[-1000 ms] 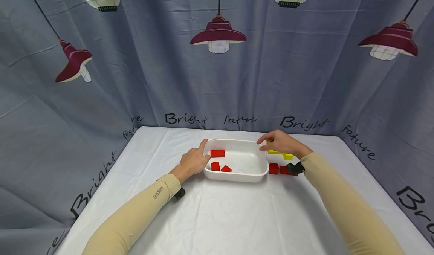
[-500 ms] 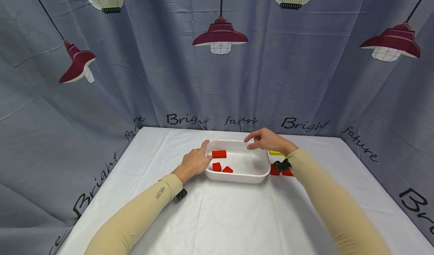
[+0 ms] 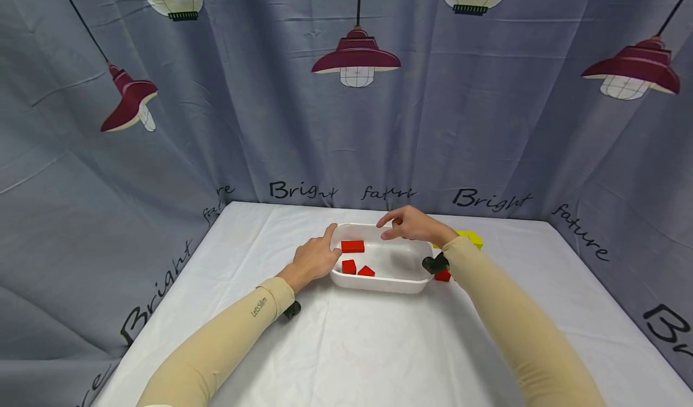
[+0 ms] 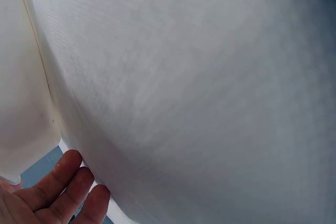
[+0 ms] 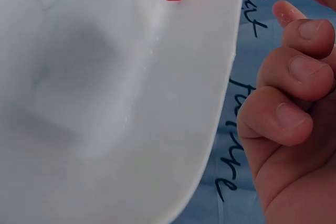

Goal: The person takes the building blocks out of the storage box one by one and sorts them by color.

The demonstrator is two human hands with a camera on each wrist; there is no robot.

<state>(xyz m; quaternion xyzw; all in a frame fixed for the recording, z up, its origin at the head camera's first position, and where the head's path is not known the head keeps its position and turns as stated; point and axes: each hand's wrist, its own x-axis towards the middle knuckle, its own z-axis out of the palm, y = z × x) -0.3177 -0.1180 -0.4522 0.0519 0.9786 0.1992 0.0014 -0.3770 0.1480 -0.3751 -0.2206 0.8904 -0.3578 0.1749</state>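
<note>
A white rectangular basin (image 3: pixel 381 284) stands on the table. Inside, toward its left end, lie a red oblong block (image 3: pixel 353 246), a red cube (image 3: pixel 349 267) and a red triangular block (image 3: pixel 366 271). My left hand (image 3: pixel 314 258) holds the basin's left rim, index finger pointing to the far corner and thumb over the edge. In the left wrist view, its other fingers (image 4: pixel 94 203) reach down beside the outer wall. My right hand (image 3: pixel 414 223) hovers over the basin's far right part, thumb and index apart with nothing between them; its other fingers (image 5: pixel 286 72) are bent.
Right of the basin, yellow blocks (image 3: pixel 472 238) and a red block (image 3: pixel 443 275) are partly hidden behind my right sleeve (image 3: pixel 487 299). A grey printed curtain (image 3: pixel 271 124) hangs behind the white tablecloth (image 3: pixel 379 347). Each wrist carries a black camera (image 3: pixel 435 264).
My right hand has moved left, from beside the yellow blocks at the right rim to over the basin. My left hand stays at the left rim. The red blocks inside keep their places.
</note>
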